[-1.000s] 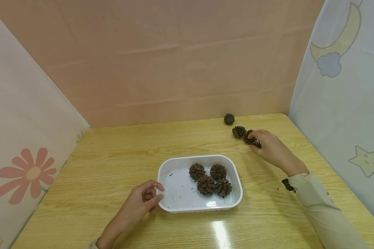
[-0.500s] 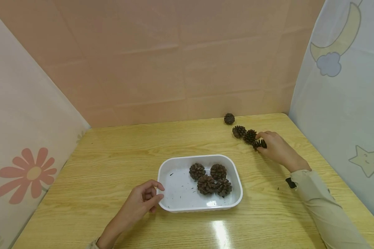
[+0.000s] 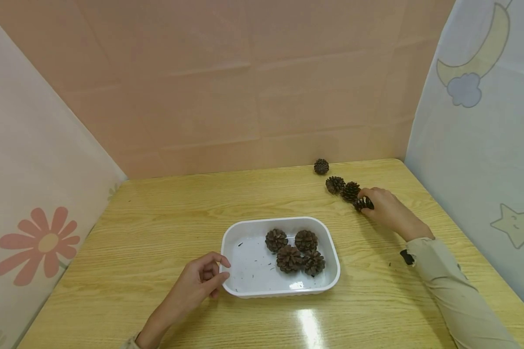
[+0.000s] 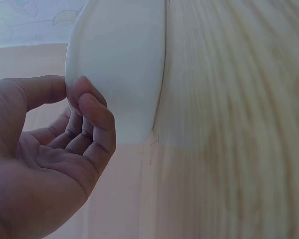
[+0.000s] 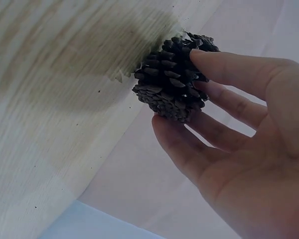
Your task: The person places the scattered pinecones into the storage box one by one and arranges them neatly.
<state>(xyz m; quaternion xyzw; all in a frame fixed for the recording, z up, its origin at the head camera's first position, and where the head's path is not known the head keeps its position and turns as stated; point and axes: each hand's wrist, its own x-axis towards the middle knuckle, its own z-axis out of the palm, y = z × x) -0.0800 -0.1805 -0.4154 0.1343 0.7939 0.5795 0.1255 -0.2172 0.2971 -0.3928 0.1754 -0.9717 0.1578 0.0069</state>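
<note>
With fingers and thumb, my right hand (image 3: 390,213) grips a brown pine cone (image 3: 363,204) low over the right side of the table. In the right wrist view the fingertips go round the sides of this pine cone (image 5: 169,79), and part of another shows behind it. Meanwhile the left hand (image 3: 196,281) pinches the left rim of a white tray (image 3: 249,264). The left wrist view shows thumb and fingers on the rim, with the tray wall (image 4: 127,59) beyond. Several pine cones (image 3: 289,258) lie in the tray's right half, with small dark crumbs on its floor.
Beside the held cone sit two more pine cones (image 3: 335,184) in a row, and a single small one (image 3: 320,166) lies at the table's back edge. The wooden table (image 3: 170,218) is bounded by a plain back sheet (image 3: 244,87) and patterned side sheets.
My right hand has shifted slightly right, off the middle cone of the row and onto the nearest one, and has closed round it. The left hand and tray have stayed put.
</note>
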